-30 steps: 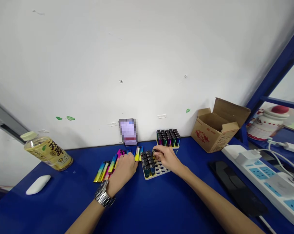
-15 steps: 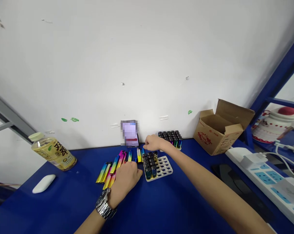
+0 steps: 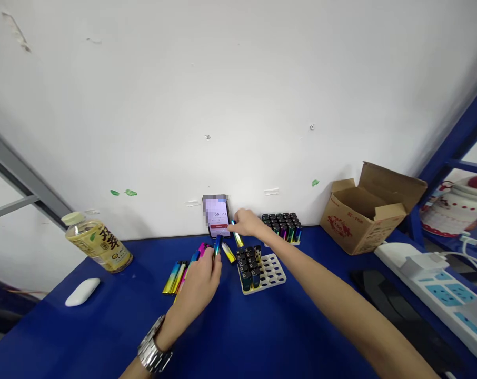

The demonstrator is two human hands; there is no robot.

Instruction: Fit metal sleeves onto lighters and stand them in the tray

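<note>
My left hand (image 3: 201, 273), with a metal watch on its wrist, is closed around a dark blue lighter (image 3: 218, 243) that points up. My right hand (image 3: 246, 223), reaching in front of the wall, grips the top of a blue and yellow lighter (image 3: 238, 240). Between the hands a yellow lighter (image 3: 229, 253) lies on the table. More shiny lighters (image 3: 174, 277) lie beside and partly behind my left hand. Just right of my left hand is a white perforated tray (image 3: 273, 281), its left columns filled with upright dark-topped lighters (image 3: 247, 268).
A second rack of upright lighters (image 3: 284, 227) stands by the wall, close to my right forearm. A phone (image 3: 218, 217) leans on the wall. Around the sides are a drink bottle (image 3: 100, 245), white case (image 3: 82, 292), open carton (image 3: 351, 221), dark phone (image 3: 396, 305) and power strip (image 3: 439, 295).
My left hand has lifted a dark blue lighter from the pile. My right hand now shows a blue and yellow lighter in its fingers. The view has shifted slightly left.
</note>
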